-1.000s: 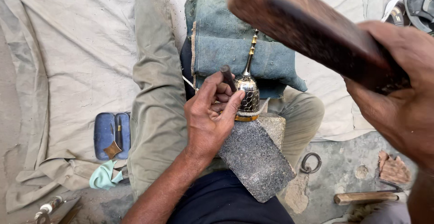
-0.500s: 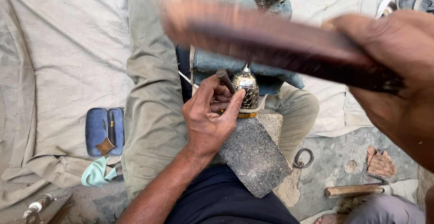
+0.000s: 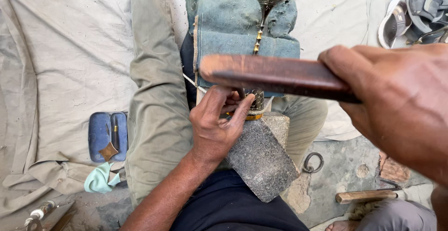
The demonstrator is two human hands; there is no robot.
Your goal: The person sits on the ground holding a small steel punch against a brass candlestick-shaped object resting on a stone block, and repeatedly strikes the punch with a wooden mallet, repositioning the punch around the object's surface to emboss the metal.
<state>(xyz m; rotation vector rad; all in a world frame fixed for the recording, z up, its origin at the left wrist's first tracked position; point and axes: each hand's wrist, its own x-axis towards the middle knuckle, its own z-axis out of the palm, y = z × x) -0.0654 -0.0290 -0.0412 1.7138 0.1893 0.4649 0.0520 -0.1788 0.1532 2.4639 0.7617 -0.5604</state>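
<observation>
The right hand (image 3: 401,105) was clenched around a flat wooden bat (image 3: 275,75), held level above the work. The left hand (image 3: 217,128) gripped, with fingers curled, a small chasing tool that was mostly hidden, steadying it against the engraved brass vessel (image 3: 255,101). The vessel rested just beyond the left fingertips on a grey stone block (image 3: 261,158), its long stem running away from the hands across a folded blue-green cloth pad (image 3: 233,21).

Risk: the left fingers sat directly under the bat, so a blow landing off-line could have struck them. A tilted tool could have skidded and scarred the engraved surface. The vessel appeared unclamped and could have rolled off the stone.

Surface: the person sat on a beige ground sheet (image 3: 60,54) over rough concrete. Left of the left hand lay an open blue case (image 3: 107,135). Below the right hand lay a metal ring (image 3: 312,162) and a wooden handle (image 3: 366,196); sandals (image 3: 410,14) lay beyond it.
</observation>
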